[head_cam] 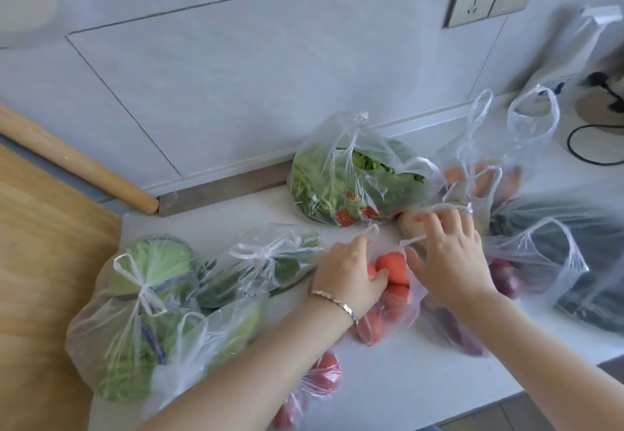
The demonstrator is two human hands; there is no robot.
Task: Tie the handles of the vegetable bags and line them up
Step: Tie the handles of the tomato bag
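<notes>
Left hand (351, 273) is laid on the tomato bag (388, 299) near the counter's (405, 393) middle, thumb pressed against a red tomato, a thin handle strip pinched at the fingertips. Right hand (449, 255) is spread above the same bag, fingers splayed, w/ another handle strip caught at the fingertips; a firm grasp can't be told. A metal bracelet (337, 302) is worn on the left wrist.

The tomato bag is thin clear film, crinkled, its contents round and smooth. Just beyond the hands, twd the wall edge, a leafy greens bag (351, 180) w/ red print is seen, handles knotted. Left of the hands, a tied bag of dark green veg (270, 261) and a tied cabbage bag (141, 302) are set near the counter's left edge, beside a wooden board (44, 278). Right of the hands, a purple onion (504, 277) bag and a dark veg bag (580, 261) are left w/ loops open; a carrot bag (486, 174) stands behind.
</notes>
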